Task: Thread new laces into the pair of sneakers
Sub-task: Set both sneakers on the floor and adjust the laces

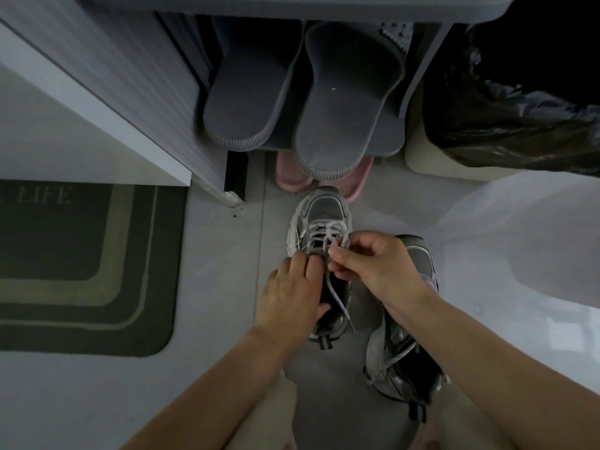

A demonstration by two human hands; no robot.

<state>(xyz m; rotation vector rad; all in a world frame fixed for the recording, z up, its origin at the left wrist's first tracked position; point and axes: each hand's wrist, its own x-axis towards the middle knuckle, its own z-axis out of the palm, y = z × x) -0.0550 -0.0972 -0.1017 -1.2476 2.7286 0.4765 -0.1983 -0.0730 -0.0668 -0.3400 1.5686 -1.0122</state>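
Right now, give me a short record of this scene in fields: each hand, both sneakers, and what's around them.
left hand: holds the grey and white mesh sneaker by its side
right hand: pinches the white woven lace over the eyelets
lace: crossed through the front eyelets, one end trailing over the opening
second sneaker: to the right, lace loose
nearby: grey slippers on a rack, pink slippers below, dark green doormat

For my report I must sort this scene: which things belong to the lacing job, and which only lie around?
Job: left hand, right hand, lace, front sneaker, second sneaker.
Lying about: grey slippers, pink slippers, door mat, black bag.
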